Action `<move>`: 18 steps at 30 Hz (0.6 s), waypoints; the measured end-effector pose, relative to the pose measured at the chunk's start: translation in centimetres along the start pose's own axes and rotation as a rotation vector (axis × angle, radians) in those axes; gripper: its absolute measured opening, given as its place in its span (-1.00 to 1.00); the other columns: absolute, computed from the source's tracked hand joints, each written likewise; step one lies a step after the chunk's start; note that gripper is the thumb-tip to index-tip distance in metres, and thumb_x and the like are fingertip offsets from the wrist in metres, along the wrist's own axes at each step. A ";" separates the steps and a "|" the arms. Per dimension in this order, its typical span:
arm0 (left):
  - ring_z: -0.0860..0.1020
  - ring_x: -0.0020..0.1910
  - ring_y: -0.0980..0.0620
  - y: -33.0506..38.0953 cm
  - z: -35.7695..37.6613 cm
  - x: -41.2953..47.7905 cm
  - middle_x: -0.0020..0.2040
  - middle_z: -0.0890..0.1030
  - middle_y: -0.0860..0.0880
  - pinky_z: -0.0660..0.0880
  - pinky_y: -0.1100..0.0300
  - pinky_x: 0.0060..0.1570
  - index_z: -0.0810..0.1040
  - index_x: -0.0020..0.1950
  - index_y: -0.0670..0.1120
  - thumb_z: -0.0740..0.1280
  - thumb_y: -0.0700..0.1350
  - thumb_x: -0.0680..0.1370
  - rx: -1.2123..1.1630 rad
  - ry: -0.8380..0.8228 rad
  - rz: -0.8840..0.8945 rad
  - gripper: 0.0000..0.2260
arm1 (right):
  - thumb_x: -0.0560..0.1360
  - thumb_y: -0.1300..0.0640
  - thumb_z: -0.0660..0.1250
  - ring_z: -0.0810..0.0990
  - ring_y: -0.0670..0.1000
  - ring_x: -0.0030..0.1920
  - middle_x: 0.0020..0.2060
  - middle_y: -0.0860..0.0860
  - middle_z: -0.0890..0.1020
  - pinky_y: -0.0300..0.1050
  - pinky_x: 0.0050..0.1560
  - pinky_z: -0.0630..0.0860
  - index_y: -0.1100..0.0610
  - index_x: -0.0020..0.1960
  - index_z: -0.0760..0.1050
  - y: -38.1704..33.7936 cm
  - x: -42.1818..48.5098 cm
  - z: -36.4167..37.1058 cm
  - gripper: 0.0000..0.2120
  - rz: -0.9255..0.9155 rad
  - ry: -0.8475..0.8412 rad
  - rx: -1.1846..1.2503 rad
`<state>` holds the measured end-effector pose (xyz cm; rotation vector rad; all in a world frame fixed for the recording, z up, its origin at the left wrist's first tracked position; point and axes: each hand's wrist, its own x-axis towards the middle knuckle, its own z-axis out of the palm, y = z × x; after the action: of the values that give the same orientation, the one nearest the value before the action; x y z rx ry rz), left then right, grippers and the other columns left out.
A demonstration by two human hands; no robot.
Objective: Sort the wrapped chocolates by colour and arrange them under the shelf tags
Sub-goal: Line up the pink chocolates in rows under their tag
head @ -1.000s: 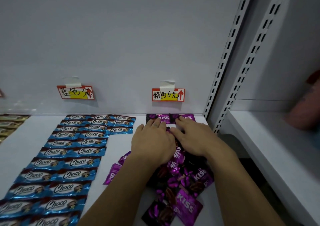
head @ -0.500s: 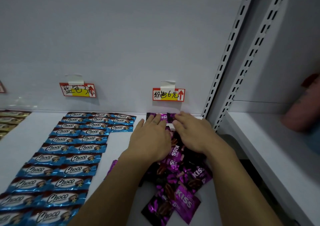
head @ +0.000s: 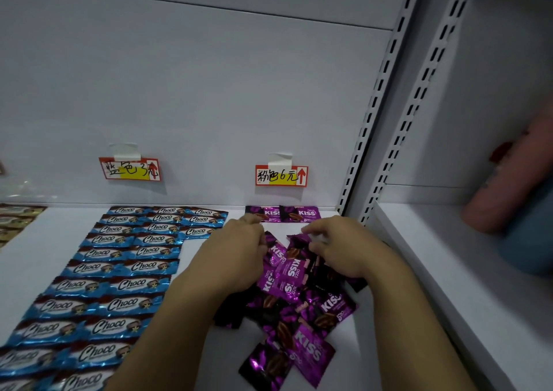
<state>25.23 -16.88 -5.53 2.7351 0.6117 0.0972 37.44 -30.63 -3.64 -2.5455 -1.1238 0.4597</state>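
Observation:
Two purple "Kiss" chocolates (head: 282,213) lie side by side at the back of the white shelf (head: 218,366), under the pink tag (head: 281,176). A loose pile of purple chocolates (head: 302,304) sits in front of them. My left hand (head: 239,250) and right hand (head: 341,247) are over the pile's far end, fingers curled. The right hand pinches a purple wrapper at its fingertips, and the left hand's fingers curl on another. Blue "Choco" chocolates (head: 119,268) lie in neat rows under the blue tag (head: 129,169).
Gold-wrapped chocolates (head: 18,215) lie at the far left edge. A slotted white upright (head: 374,115) bounds the shelf on the right. Beyond it is a neighbouring shelf (head: 449,271) with a blurred pink and blue shape (head: 505,193).
Both hands have drawn back from the two purple chocolates at the back wall, which now show fully. Their fingers have curled onto wrappers at the top of the pile.

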 end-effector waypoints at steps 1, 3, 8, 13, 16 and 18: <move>0.35 0.35 0.02 0.1 0.0 0.0 0.46 0.29 0.06 0.33 0.05 0.35 0.52 0.22 0.00 0.23 -0.10 0.61 -0.003 0.011 0.004 -0.80 | 0.59 0.09 0.27 0.45 0.02 0.30 0.35 -0.01 0.47 -0.10 0.20 0.39 -0.09 0.40 0.40 0.0 0.0 0.0 -0.62 -0.010 -0.004 -0.008; 0.37 0.34 0.00 0.2 0.1 0.1 0.43 0.36 0.03 0.32 0.01 0.36 0.42 0.33 0.07 0.26 -0.15 0.59 -0.018 -0.014 0.010 -0.68 | 0.57 0.04 0.30 0.44 0.04 0.31 0.35 -0.01 0.47 -0.04 0.26 0.39 -0.11 0.41 0.37 -0.1 0.1 0.0 -0.57 -0.025 -0.016 -0.030; 0.24 0.40 -0.05 0.2 -0.2 0.6 0.42 0.28 -0.03 0.23 -0.08 0.39 0.27 0.46 0.21 0.26 -0.06 0.60 0.120 -0.122 0.020 -0.55 | 0.57 0.06 0.29 0.45 0.09 0.23 0.31 0.04 0.39 0.00 0.25 0.44 -0.14 0.43 0.34 -0.2 0.9 0.3 -0.55 -0.067 -0.090 -0.079; 0.24 0.36 -0.06 0.1 -1.0 0.2 0.34 0.27 -0.03 0.28 -0.04 0.35 0.41 0.27 0.16 0.34 0.02 0.54 0.049 -0.158 0.004 -0.69 | 0.53 -0.03 0.34 0.43 0.08 0.23 0.28 0.00 0.26 -0.08 0.18 0.43 -0.12 0.32 0.37 -0.2 1.1 0.2 -0.62 -0.036 -0.160 -0.062; 0.38 0.23 -0.01 -0.1 -1.6 -0.3 0.17 0.41 0.02 0.33 -0.02 0.31 0.41 0.10 0.06 0.39 0.00 0.52 -0.042 -0.135 -0.017 -0.77 | 0.47 -0.01 0.42 0.47 0.01 0.16 0.19 -0.04 0.38 -0.09 0.13 0.45 -0.02 0.16 0.44 0.0 0.9 0.1 -0.69 -0.055 -0.109 0.025; 0.46 0.09 0.03 -0.5 -1.9 -0.6 0.01 0.48 0.07 0.37 -0.01 0.27 0.41 0.00 0.05 0.38 -0.06 0.53 -0.155 -0.098 -0.055 -0.84 | 0.47 0.06 0.44 0.52 -0.03 0.04 0.09 -0.07 0.50 -0.08 0.04 0.49 -0.02 0.07 0.48 0.1 0.9 0.1 -0.78 -0.068 -0.023 0.136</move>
<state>24.25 -16.13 -3.92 2.5548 0.6241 -0.0029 38.02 -30.04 -3.89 -2.3839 -1.1422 0.5306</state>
